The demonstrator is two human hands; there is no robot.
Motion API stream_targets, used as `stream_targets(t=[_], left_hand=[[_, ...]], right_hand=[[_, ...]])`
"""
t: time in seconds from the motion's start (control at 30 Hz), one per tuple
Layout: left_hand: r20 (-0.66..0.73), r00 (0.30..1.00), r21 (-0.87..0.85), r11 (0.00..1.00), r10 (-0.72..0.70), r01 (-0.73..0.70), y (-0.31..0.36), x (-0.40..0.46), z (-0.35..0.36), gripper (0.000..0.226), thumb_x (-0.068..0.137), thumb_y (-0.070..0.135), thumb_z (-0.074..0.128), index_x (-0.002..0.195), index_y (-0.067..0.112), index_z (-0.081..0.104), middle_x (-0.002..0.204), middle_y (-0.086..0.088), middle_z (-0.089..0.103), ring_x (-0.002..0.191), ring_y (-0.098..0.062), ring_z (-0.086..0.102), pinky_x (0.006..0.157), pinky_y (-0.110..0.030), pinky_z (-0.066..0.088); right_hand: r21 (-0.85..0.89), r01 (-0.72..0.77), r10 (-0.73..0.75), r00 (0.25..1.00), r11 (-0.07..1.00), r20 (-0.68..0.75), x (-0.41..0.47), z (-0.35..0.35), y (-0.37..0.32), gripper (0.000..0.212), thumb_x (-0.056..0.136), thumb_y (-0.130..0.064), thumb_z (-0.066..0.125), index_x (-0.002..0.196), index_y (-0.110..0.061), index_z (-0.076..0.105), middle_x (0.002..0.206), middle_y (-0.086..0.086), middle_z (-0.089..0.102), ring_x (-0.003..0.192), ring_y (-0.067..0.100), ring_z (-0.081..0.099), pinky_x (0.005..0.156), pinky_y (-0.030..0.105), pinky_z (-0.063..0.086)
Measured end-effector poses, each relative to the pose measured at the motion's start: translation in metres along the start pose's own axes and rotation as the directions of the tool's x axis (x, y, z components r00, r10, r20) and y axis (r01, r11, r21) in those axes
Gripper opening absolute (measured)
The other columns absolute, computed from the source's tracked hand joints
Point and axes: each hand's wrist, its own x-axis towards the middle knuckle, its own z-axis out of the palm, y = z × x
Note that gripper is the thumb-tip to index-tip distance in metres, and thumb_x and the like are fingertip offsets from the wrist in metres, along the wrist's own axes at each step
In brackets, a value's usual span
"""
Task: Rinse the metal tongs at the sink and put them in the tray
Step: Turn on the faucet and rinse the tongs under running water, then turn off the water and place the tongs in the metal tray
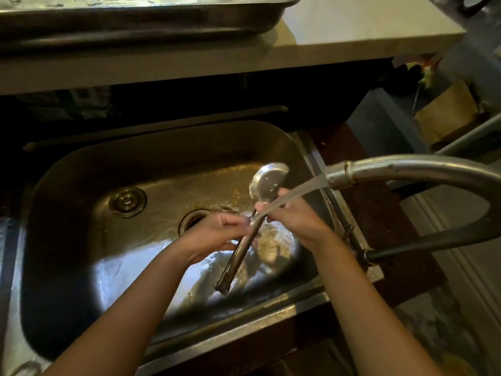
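both hands over the basin of a steel sink (81, 169), sharing one pair of metal tongs (245, 240) held slantwise under running water. left hand (217, 234) curled closed around the middle of the tongs, fingertips pinching the shaft right where the stream lands. right hand (295, 221) closed on the upper part, just below the round disc-shaped heads, thumb side toward the spout. rounded heads up and away near the far right corner of the basin, hinged handle end pointing down and toward the near rim, hanging free above the wet floor of the sink, touching nothing but the two hands. faucet (406, 170) arching in from the right, its nozzle just beside the right hand, stream of water (298, 192) running diagonally down-left onto the tongs between the two grips. open drain (193, 219) directly beyond the left hand, a round metal stopper (127, 202) lying on the basin floor to its left. bright splash glare on the near half of the basin under the handle. tray (135, 20) up on the pale counter (352, 31) behind the sink, well apart from the tongs, its inside out of sight.
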Motion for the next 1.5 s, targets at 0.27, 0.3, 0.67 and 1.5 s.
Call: stream_targets(t=[0.27,0.3,0.67,1.5], left_hand=[[0.064,0.997,-0.108,0.993,-0.031,0.038,-0.014,-0.008,0.0,0.032,0.069,0.029,0.069,0.097,0.014,0.074,0.097,-0.006,0.077,0.099,-0.02,0.069,0.078,-0.032,0.057],[0.08,0.996,-0.137,0.99,-0.032,0.042,-0.014,-0.008,0.002,0.03,0.072,0.025,0.068,0.098,0.012,0.073,0.096,-0.007,0.077,0.096,-0.019,0.07,0.073,-0.029,0.059],[0.004,0.999,-0.336,0.94,-0.051,0.05,-0.001,-0.006,0.015,0.024,0.071,0.019,0.067,0.093,0.015,0.073,0.095,-0.005,0.076,0.091,-0.015,0.071,0.076,-0.03,0.058],[-0.187,0.968,-0.393,0.916,-0.169,0.084,-0.016,-0.007,0.031,0.008,0.08,0.019,0.067,0.079,0.021,0.075,0.062,0.01,0.064,0.06,-0.007,0.056,0.057,-0.023,0.044]], right_hand=[[0.165,0.027,0.016,0.968,0.986,-0.249,0.014,-0.032,-0.001,0.03,0.082,-0.019,0.067,0.111,-0.014,0.063,0.108,0.011,0.068,0.103,0.024,0.062,0.09,0.039,0.049],[0.155,0.019,0.018,0.972,0.988,-0.234,0.015,-0.032,0.001,0.024,0.082,-0.022,0.067,0.106,-0.017,0.065,0.102,0.008,0.069,0.098,0.022,0.063,0.086,0.038,0.05],[-0.157,-0.08,0.013,0.921,0.984,-0.39,-0.016,-0.02,-0.01,0.024,0.093,-0.03,0.048,0.107,-0.012,0.055,0.087,0.001,0.06,0.086,0.016,0.059,0.079,0.035,0.044],[-0.654,-0.189,-0.295,0.778,0.733,-0.555,-0.118,0.023,0.027,0.051,0.08,-0.013,0.064,0.129,-0.017,0.05,0.129,0.013,0.054,0.132,0.038,0.035,0.104,0.057,0.032]])
